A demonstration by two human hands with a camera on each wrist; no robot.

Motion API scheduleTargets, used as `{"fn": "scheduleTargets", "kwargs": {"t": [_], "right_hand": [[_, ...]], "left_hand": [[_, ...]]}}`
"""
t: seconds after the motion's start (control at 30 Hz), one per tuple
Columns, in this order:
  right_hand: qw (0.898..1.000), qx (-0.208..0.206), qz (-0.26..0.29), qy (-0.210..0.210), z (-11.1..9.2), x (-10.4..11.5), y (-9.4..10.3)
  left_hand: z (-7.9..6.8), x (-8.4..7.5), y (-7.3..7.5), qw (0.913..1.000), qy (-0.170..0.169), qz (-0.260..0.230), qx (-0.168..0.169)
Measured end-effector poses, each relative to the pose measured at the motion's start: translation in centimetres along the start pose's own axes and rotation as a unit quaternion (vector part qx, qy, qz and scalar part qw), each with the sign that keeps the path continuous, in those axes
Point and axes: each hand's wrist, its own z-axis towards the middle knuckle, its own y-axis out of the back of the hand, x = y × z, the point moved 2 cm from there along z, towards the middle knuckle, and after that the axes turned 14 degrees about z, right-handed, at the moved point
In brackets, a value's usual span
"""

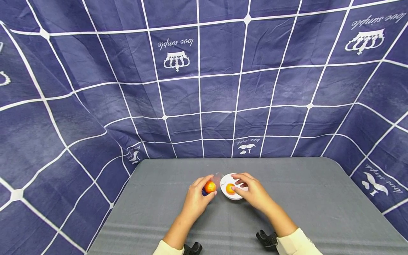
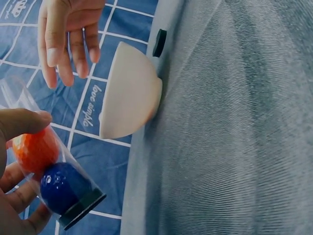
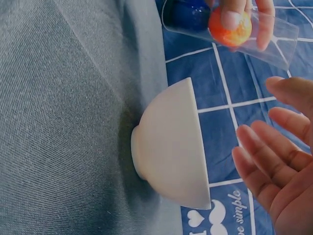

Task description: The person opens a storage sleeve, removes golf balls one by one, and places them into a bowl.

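My left hand (image 1: 198,195) grips a clear plastic tube (image 2: 78,169) held tilted. Inside the tube, a blue ball (image 2: 62,185) lies at the dark capped end, and an orange ball (image 2: 36,151) rests against it. The tube's other end, in the right wrist view, points toward the right hand's side. A white bowl (image 3: 171,147) stands upright on the table. Another orange ball (image 1: 230,188) is inside the bowl, as the head view shows. Over the bowl my right hand (image 1: 251,189) hovers with its fingers spread and relaxed, holding nothing.
A grey cloth covers the table (image 1: 159,205). A small black round lid (image 2: 160,43) sits on it beyond the bowl in the left wrist view. Behind and at the sides hangs a blue curtain (image 1: 220,95) with white grid lines.
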Motion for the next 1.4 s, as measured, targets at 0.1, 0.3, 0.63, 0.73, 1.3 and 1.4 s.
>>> {"fn": "scheduleTargets", "kwargs": {"t": [0.1,0.3,0.63,0.73,1.3,1.4], "right_hand": [[1.0,-0.001,0.023,-0.007,-0.2,0.2,0.0],[0.998,0.001,0.057,-0.016,-0.5,0.5,-0.1],[0.992,0.008,0.127,-0.027,-0.9,0.8,-0.7],[0.99,0.006,0.139,-0.037,-1.0,0.8,-0.8],[0.98,0.0,0.185,-0.072,-1.4,-0.1,-2.2],[0.979,-0.007,0.19,-0.076,-1.5,-0.4,-2.5]], "left_hand": [[0.1,-0.2,0.2,0.9999,-0.005,0.008,-0.005],[0.2,-0.5,0.4,0.999,-0.03,0.026,-0.019],[0.4,-0.7,0.5,0.9908,-0.085,0.097,-0.04],[0.4,-0.7,0.4,0.9873,-0.104,0.11,-0.049],[0.6,-0.7,0.2,0.9676,-0.148,0.195,-0.061],[0.6,-0.8,0.3,0.9633,-0.154,0.212,-0.061]]}}
